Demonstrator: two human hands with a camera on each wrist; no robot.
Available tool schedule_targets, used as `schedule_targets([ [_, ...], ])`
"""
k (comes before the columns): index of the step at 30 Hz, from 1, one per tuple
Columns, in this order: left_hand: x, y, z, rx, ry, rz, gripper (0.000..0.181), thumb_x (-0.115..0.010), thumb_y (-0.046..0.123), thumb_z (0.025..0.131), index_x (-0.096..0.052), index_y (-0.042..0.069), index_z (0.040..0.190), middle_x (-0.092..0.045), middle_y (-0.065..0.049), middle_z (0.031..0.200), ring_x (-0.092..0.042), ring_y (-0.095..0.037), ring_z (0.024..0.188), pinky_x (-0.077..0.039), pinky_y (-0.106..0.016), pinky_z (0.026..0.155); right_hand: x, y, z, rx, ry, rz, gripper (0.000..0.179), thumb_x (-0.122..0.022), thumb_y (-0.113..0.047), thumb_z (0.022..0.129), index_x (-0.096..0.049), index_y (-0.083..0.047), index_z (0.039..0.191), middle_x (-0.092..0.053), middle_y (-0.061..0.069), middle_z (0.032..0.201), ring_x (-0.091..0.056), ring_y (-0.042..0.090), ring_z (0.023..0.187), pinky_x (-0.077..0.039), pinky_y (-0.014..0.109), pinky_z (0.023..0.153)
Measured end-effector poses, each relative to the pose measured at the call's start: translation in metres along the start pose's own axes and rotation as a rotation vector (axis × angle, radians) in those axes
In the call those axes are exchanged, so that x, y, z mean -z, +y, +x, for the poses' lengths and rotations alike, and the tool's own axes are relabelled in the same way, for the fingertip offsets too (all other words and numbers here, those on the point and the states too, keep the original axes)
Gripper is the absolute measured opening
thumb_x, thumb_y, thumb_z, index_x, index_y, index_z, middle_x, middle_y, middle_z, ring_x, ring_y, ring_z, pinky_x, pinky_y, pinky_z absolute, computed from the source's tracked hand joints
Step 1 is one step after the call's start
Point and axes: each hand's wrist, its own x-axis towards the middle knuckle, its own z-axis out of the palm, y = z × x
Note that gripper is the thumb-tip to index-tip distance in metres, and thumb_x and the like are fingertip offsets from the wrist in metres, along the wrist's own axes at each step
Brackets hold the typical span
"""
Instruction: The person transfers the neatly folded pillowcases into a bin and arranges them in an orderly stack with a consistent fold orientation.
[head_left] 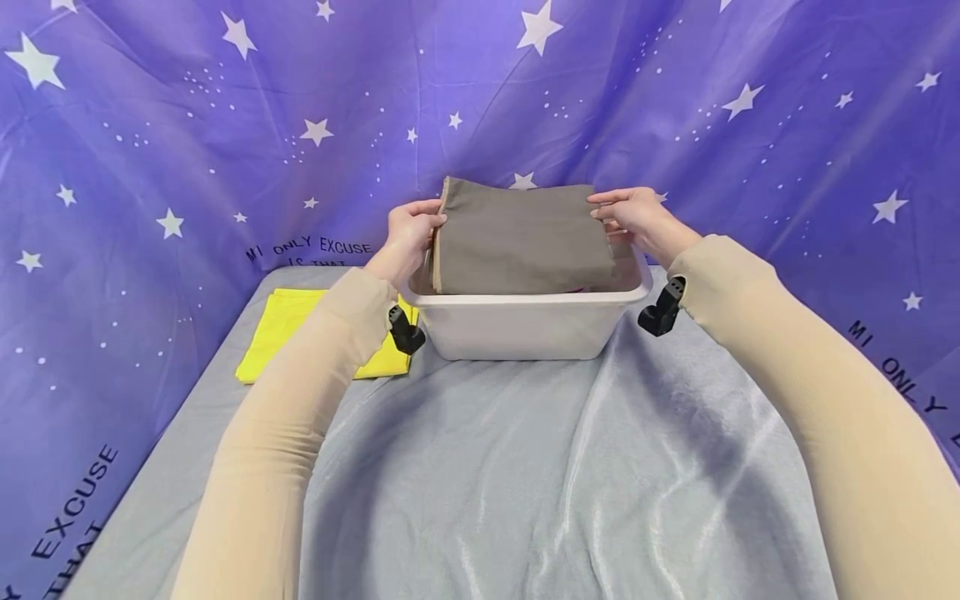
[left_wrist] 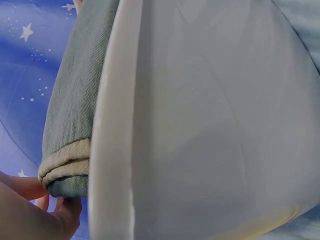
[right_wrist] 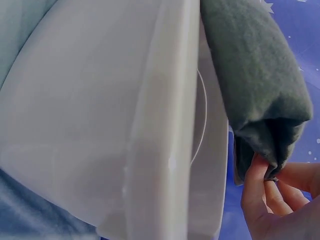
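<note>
A folded grey-brown cloth [head_left: 525, 237], with tan showing between its layers on the left side, leans at the mouth of a white plastic basin [head_left: 517, 329]. My left hand [head_left: 408, 237] grips the cloth's left edge, fingers and thumb on the folded layers [left_wrist: 67, 170]. On the other side my right hand [head_left: 645, 218] pinches the right edge; in the right wrist view the fingers close on a loose fold of the cloth [right_wrist: 265, 90]. The cloth's lower part is hidden behind the basin's front rim [head_left: 525, 298].
A folded yellow cloth [head_left: 288, 321] lies on the grey table cover [head_left: 510, 467] left of the basin, partly behind the left forearm. A purple star-patterned curtain [head_left: 480, 83] hangs close behind the basin. Black wrist cameras [head_left: 662, 308] are strapped under both sleeves, near the basin's sides.
</note>
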Motion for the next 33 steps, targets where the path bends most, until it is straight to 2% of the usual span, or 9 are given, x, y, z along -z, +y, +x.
schedule_targets([
  [4,-0.001,-0.002,0.000,0.003,0.001,0.014,0.034,-0.057,-0.008,0.079,-0.062,0.005,0.110,-0.063,-0.004,0.087,-0.048,-0.004,0.048,-0.040,-0.016,0.046,-0.001,0.002,0.002,-0.012,0.010,-0.021,0.043,-0.051,-0.006,0.088,-0.046,-0.010,0.130,-0.055,-0.004,0.107,-0.045,0.002,0.053,-0.044,0.018,0.051],
  [7,-0.001,-0.003,0.001,0.013,-0.005,0.030,0.034,-0.056,-0.007,0.080,-0.062,0.005,0.110,-0.063,-0.007,0.099,-0.051,-0.004,0.053,-0.043,-0.017,0.050,-0.002,0.003,0.003,-0.015,0.005,-0.025,0.043,-0.050,-0.006,0.088,-0.045,-0.010,0.130,-0.040,-0.004,0.135,-0.047,0.001,0.053,-0.043,0.016,0.049],
  [12,-0.001,-0.004,0.000,0.021,0.003,0.062,0.032,-0.056,-0.005,0.080,-0.063,0.005,0.109,-0.062,-0.007,0.100,-0.052,-0.005,0.055,-0.043,-0.019,0.054,-0.002,0.005,0.005,-0.007,-0.011,-0.025,0.044,-0.049,-0.004,0.088,-0.043,-0.009,0.131,-0.029,-0.004,0.142,-0.048,0.001,0.052,-0.043,0.016,0.048],
  [14,-0.001,-0.005,0.000,0.021,0.006,0.069,0.031,-0.056,-0.005,0.081,-0.063,0.005,0.110,-0.062,-0.007,0.099,-0.051,-0.005,0.056,-0.043,-0.019,0.054,-0.002,0.006,0.006,-0.006,-0.007,-0.023,0.044,-0.049,-0.004,0.088,-0.044,-0.009,0.131,-0.037,-0.005,0.137,-0.048,0.001,0.052,-0.043,0.016,0.048],
  [17,-0.001,-0.006,0.000,0.018,0.007,0.079,0.031,-0.056,-0.005,0.081,-0.062,0.004,0.110,-0.061,-0.006,0.098,-0.050,-0.005,0.054,-0.042,-0.018,0.051,-0.002,0.009,0.007,0.004,0.001,-0.029,0.043,-0.050,-0.003,0.087,-0.044,-0.007,0.130,-0.054,-0.004,0.111,-0.047,0.001,0.051,-0.044,0.016,0.048],
  [20,-0.002,-0.007,0.000,0.016,0.005,0.082,0.032,-0.056,-0.005,0.081,-0.062,0.004,0.111,-0.060,-0.003,0.088,-0.048,-0.004,0.051,-0.039,-0.016,0.047,-0.002,0.012,0.008,0.011,0.004,-0.029,0.043,-0.050,-0.003,0.087,-0.045,-0.006,0.129,-0.053,-0.005,0.087,-0.047,0.002,0.050,-0.044,0.017,0.048],
  [24,-0.002,-0.009,0.001,0.023,0.000,0.082,0.030,-0.055,-0.005,0.081,-0.062,0.003,0.110,-0.056,0.001,0.073,-0.045,-0.004,0.046,-0.036,-0.016,0.043,-0.003,0.014,0.009,0.012,0.005,-0.028,0.043,-0.051,-0.002,0.087,-0.045,-0.005,0.129,-0.050,-0.005,0.088,-0.046,0.001,0.049,-0.044,0.017,0.047],
  [27,-0.002,-0.010,0.001,0.020,-0.009,0.098,0.031,-0.054,-0.006,0.081,-0.062,0.003,0.110,-0.056,0.000,0.073,-0.046,-0.004,0.047,-0.037,-0.016,0.044,-0.002,0.014,0.008,0.018,-0.001,-0.018,0.042,-0.050,-0.001,0.086,-0.045,-0.002,0.128,-0.052,-0.004,0.082,-0.047,0.002,0.048,-0.045,0.017,0.047],
  [33,0.003,-0.007,-0.002,-0.072,-0.036,0.177,0.035,-0.048,-0.010,0.079,-0.057,-0.003,0.112,-0.055,-0.009,0.079,-0.048,-0.005,0.047,-0.044,-0.016,0.047,0.004,0.010,0.001,0.129,-0.027,-0.060,0.039,-0.048,-0.001,0.086,-0.044,0.006,0.124,-0.056,-0.007,0.061,-0.058,0.007,0.053,-0.052,0.024,0.056],
])
